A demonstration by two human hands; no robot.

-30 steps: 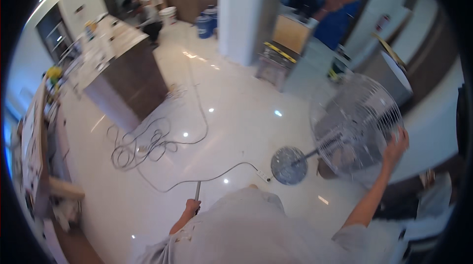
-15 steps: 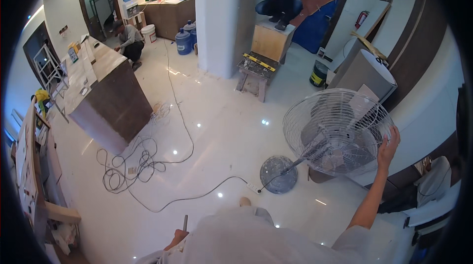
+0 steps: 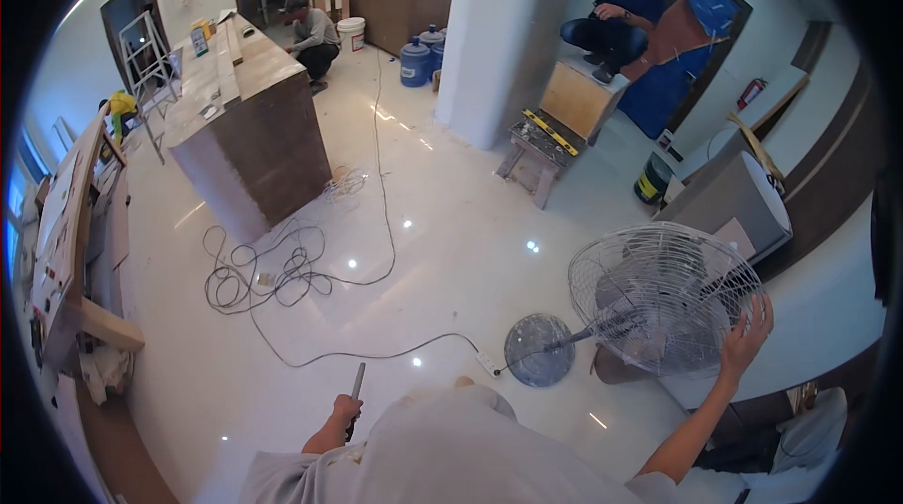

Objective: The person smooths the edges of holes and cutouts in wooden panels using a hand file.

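Note:
My left hand [image 3: 346, 406], low in the picture, is closed around a narrow grey blade-like tool [image 3: 359, 378] pointing up and away; a dark end shows below the fist. Its exact kind I cannot make out. On the right my right hand [image 3: 746, 339] rests on the rim of a large pedestal fan's wire cage, fingers spread and bent at the edge. The dusty pedestal fan [image 3: 649, 302] leans to the right from its round base [image 3: 539, 351]. A white power strip [image 3: 487, 364] lies beside the base, with a cord plugged in.
A long cord [image 3: 268, 269] lies tangled on the glossy floor. A brown counter [image 3: 254, 151] stands at the left. A person [image 3: 616, 6] squats on a wooden box [image 3: 570, 102] behind a low stool with a yellow level [image 3: 551, 132]. Another person [image 3: 315, 39] crouches beyond the counter.
My view has shifted, so the room sits lower and further right. My left hand has come forward, showing more of the tool. My right hand stays at the fan cage's rim.

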